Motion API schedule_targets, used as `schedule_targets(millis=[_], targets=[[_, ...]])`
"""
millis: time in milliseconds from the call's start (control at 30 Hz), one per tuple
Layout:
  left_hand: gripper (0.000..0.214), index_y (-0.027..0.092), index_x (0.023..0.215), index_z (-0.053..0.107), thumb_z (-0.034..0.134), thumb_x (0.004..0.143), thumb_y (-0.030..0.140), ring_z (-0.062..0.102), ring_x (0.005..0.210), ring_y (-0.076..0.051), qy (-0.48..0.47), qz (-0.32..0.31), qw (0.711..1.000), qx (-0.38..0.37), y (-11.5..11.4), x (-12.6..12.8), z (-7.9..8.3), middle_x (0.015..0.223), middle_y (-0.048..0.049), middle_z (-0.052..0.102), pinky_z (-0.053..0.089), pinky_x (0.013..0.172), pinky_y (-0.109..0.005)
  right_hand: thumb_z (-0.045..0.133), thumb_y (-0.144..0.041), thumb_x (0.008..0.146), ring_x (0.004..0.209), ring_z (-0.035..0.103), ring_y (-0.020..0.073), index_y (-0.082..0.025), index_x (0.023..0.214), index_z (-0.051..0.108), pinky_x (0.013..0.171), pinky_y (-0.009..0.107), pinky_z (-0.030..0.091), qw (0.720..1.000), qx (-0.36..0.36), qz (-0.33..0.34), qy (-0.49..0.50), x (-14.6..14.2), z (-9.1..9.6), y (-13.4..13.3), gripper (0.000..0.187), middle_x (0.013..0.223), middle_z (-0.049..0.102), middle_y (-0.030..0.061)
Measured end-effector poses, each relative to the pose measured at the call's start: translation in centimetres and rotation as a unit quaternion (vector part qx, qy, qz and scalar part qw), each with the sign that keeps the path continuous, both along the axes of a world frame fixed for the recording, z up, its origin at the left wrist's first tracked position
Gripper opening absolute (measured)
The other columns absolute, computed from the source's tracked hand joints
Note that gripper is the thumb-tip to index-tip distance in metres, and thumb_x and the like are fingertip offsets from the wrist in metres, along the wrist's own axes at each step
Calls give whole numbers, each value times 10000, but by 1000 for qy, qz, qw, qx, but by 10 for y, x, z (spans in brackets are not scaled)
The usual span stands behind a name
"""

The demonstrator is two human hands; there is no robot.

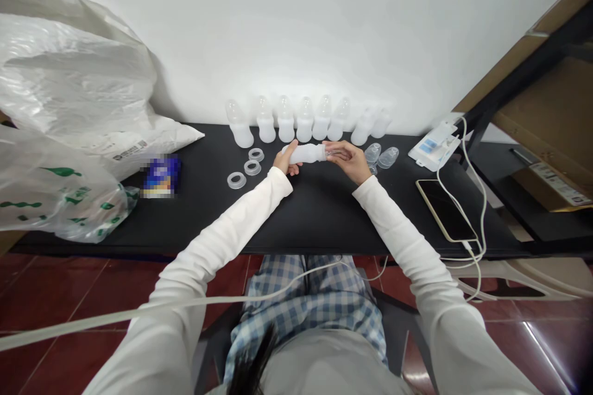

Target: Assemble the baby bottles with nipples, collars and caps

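My left hand [285, 160] is closed around the base end of a white baby bottle [304, 153], which lies sideways above the table. At the bottle's neck, the fingers of my right hand [352, 159] are closed on a clear plastic piece [330, 152], mostly hidden by the fingers. Three translucent collar rings [236, 181] lie left of my left hand. Beside my right hand are clear dome caps [388, 157], one partly covered by the hand. Behind both hands, several white bottles with clear domed tops [304, 120] stand upright in a row along the wall.
Large plastic bags [69, 80] cover the table's left end, with a blurred blue packet [160, 176] beside them. To the right lie a white power strip [434, 147], a phone [446, 210] and a looping white cable [483, 197]. Another cable [185, 302] crosses over my lap.
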State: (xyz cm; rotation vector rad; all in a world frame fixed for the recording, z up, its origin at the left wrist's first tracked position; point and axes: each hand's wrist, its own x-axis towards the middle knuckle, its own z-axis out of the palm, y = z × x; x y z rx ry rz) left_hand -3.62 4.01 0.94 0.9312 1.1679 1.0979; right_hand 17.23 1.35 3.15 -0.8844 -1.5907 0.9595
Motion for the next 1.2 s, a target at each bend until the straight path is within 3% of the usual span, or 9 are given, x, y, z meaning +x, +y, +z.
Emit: schedule_targets(millis=[133, 233, 367, 467, 567, 667, 867, 1000, 1200], targets=[[644, 194, 894, 515, 691, 653, 765, 489, 310, -88, -22, -13, 998, 51, -5, 3, 0, 556, 33, 604, 248, 295, -200, 788, -624, 674, 783, 713, 190, -242, 919, 672, 779, 371, 612, 997, -1, -77, -28, 2, -3, 4, 468, 851, 731, 22], [674, 215, 958, 490, 777, 599, 708, 518, 372, -82, -29, -4, 993, 112, -10, 5, 0, 636, 47, 595, 272, 311, -192, 622, -743, 769, 545, 605, 145, -233, 755, 606, 608, 322, 527, 987, -7, -128, -98, 1, -2, 1, 510, 622, 644, -12], [672, 210, 964, 547, 846, 556, 652, 545, 485, -80, -33, -2, 983, 180, -14, 6, 3, 767, 8, 611, 336, 356, -203, 334, -720, 938, 502, 534, 132, -223, 481, 466, 664, 311, 437, 958, 6, -154, -240, -2, 2, -4, 688, 462, 511, -8], [651, 201, 936, 568, 849, 559, 651, 534, 494, -69, -26, 11, 980, 199, -15, 7, 3, 777, 6, 608, 334, 356, -195, 217, -621, 1010, 601, 596, 163, -221, 472, 491, 749, 324, 428, 926, 21, -175, -334, 0, 3, -4, 724, 528, 574, 27], [615, 195, 907, 540, 814, 608, 657, 507, 448, -62, -5, 27, 986, 167, -14, 9, 2, 676, 38, 573, 322, 341, -185, 269, -535, 1030, 900, 651, 231, -194, 901, 681, 843, 363, 428, 877, 141, -217, -404, 2, 1, -3, 550, 940, 719, 100], [558, 191, 872, 515, 755, 683, 658, 463, 387, -63, -8, 21, 992, 122, -12, 9, 0, 564, 66, 521, 309, 329, -188, 371, -513, 1010, 1100, 600, 267, -156, 1257, 589, 912, 389, 403, 836, 250, -195, -449, 1, -1, -4, 486, 1226, 675, 142], [640, 182, 869, 515, 724, 642, 743, 449, 369, -74, -37, -53, 994, 84, -11, 11, -2, 528, 63, 506, 294, 338, -205, 382, -444, 1004, 916, 572, 268, -176, 1045, 662, 844, 399, 351, 785, 287, -230, -498, -5, -4, -5, 390, 971, 697, 113], [748, 196, 987, 530, 798, 544, 736, 555, 529, -88, -8, -88, 975, 205, -14, 13, -2, 756, 19, 609, 417, 450, -221, 339, -349, 1004, 859, 536, 265, -187, 878, 659, 810, 408, 320, 785, 247, -305, -479, 0, -8, -1, 380, 838, 654, 101], [722, 197, 1116, 555, 750, 657, 719, 638, 1031, -214, 136, -80, 913, 376, -19, 9, -7, 1155, -100, 650, 515, 855, -314, 303, -230, 988, 802, 522, 243, -193, 790, 630, 797, 411, 316, 810, 210, -295, -462, 5, -13, 2, 384, 775, 649, 78]])
